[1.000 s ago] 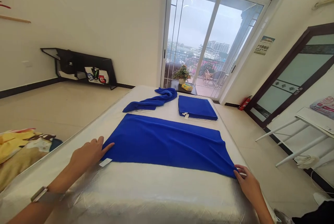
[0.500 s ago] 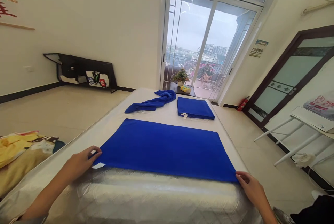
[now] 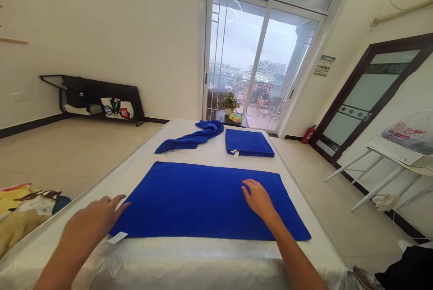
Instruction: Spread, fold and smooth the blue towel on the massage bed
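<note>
A blue towel (image 3: pixel 196 202) lies spread flat on the plastic-covered mattress (image 3: pixel 189 263), a white tag at its near left corner. At its left edge is my left hand (image 3: pixel 93 220), open, thumb and fingers apart, holding nothing. My right hand (image 3: pixel 259 197) is over the towel's right half, fingers loosely curved and apart with nothing in them; whether it touches the cloth I cannot tell. Beyond lies a stack of folded blue towels (image 3: pixel 249 142) with white tags. To the left of that stack a crumpled blue towel (image 3: pixel 192 137) stretches across the mattress.
Yellow and tan fabric (image 3: pixel 23 211) is heaped at the left. A small dark table with a potted plant (image 3: pixel 229 101) stands past the mattress's far end. On the right are a white table (image 3: pixel 395 157) with a plastic bag, and a fire extinguisher (image 3: pixel 308 135).
Both hands have let go of the towel's near corners. My right hand has moved left and inward over the cloth. The towel lies flat, and the view has shifted slightly.
</note>
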